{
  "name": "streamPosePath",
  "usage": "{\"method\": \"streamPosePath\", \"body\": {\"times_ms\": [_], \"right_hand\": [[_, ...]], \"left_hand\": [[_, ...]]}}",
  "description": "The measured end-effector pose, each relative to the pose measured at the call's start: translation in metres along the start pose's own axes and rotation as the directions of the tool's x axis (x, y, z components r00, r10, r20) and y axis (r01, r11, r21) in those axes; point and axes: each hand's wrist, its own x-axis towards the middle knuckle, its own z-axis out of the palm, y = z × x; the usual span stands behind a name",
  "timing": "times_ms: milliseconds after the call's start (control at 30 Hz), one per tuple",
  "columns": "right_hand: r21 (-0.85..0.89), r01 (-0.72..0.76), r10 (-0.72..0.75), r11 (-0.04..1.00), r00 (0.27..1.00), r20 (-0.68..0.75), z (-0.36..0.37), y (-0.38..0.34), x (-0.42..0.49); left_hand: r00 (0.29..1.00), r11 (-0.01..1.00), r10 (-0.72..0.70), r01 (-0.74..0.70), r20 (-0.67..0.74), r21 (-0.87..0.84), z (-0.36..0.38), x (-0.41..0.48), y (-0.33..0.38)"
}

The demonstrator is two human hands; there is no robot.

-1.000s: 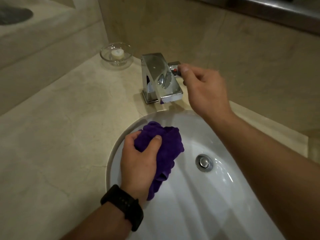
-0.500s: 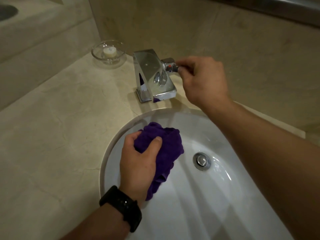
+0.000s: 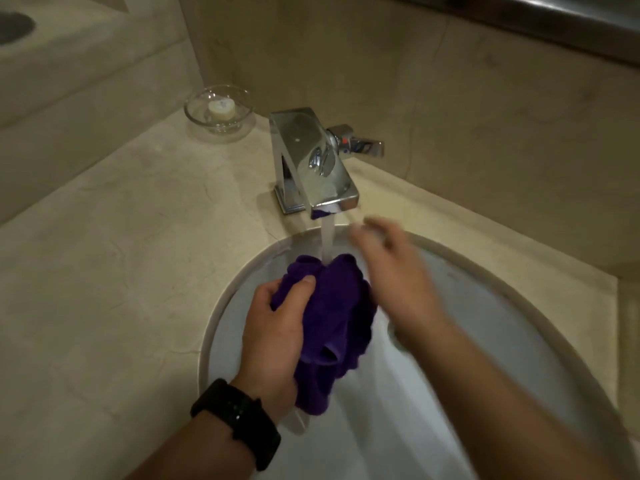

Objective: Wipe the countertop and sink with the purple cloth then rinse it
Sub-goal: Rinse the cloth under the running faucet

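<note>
Both hands sit below the square chrome faucet [image 3: 311, 164]: left hand [image 3: 273, 336] grips the crumpled purple cloth [image 3: 334, 317] under its water [image 3: 327, 242], over the white oval sink [image 3: 221, 306]; right hand [image 3: 393, 271], blurred, fingers loosely extended, holding nothing.

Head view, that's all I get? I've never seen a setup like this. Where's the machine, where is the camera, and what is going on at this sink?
There is no machine here: a person works with bare hands, and the single camera sits on their head, looking down. The left hand, wearing a black watch, grips the purple cloth over the white sink, under water running from the chrome faucet. The right hand is blurred, its fingers spread, close beside the cloth; whether it touches is unclear. On the beige countertop stands a glass dish holding something small and white.
</note>
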Motion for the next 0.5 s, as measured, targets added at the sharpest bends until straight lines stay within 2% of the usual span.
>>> {"method": "streamPosePath", "body": {"times_ms": [33,100,167,267,367,500], "right_hand": [[0.078,-0.117,0.109,0.990,0.989,0.101,0.012,0.013,-0.014],[0.219,-0.218,0.191,0.951,0.972,0.135,0.033,0.024,-0.024],[0.274,-0.202,0.185,0.940,0.979,0.089,0.046,0.023,-0.021],[0.246,-0.122,0.125,0.961,0.992,0.005,0.058,0.018,-0.010],[0.266,-0.079,0.103,0.961,0.992,-0.074,0.056,0.018,-0.001],[0.238,-0.036,0.079,0.971,0.981,-0.175,0.047,0.025,0.010]], "left_hand": [[0.999,0.999,-0.023,0.024,0.043,-0.030,0.005,0.000,0.003],[0.994,1.000,-0.002,0.003,0.105,-0.013,0.015,0.002,0.007],[0.992,0.999,0.042,-0.044,0.115,0.017,0.023,0.004,0.012],[0.993,0.996,0.067,-0.072,0.100,0.052,0.028,0.016,0.015],[0.991,0.985,0.133,-0.129,-0.026,0.114,0.035,0.022,0.014],[0.977,0.974,0.189,-0.174,-0.095,0.147,0.044,0.028,0.013]]}}
